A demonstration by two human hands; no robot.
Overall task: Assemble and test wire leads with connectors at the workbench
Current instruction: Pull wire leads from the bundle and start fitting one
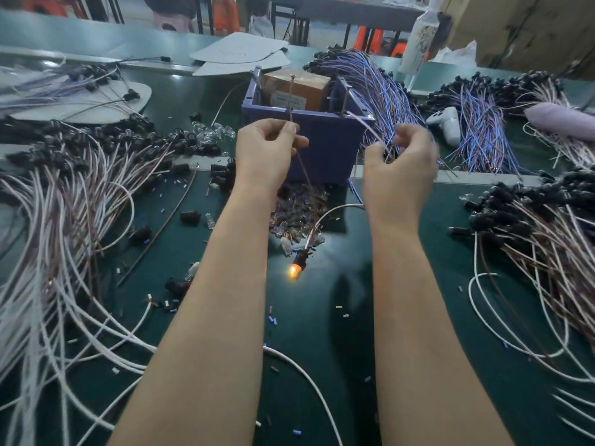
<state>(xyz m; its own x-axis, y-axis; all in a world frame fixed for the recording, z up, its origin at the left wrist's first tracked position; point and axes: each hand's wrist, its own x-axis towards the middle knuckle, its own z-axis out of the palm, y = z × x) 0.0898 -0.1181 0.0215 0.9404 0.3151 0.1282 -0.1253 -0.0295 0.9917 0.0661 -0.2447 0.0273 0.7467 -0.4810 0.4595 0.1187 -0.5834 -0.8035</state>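
Note:
My left hand (265, 149) pinches the brown wire (304, 175) of a lead and holds its end up against a metal pin (291, 91) on the blue box (325, 146). My right hand (402, 159) pinches the lead's white wire (370, 132) near a second metal pin (345, 99). Both wires run down to a black socket (301, 255) lying on the green bench, where its small bulb (293, 271) glows orange.
Heaps of finished leads with black sockets lie left (64, 194) and right (541, 226). Blue and brown wire bundles (476, 123) fill the back right. Loose glass bulbs (296, 214) sit before the box. A white controller (447, 122) lies behind my right hand.

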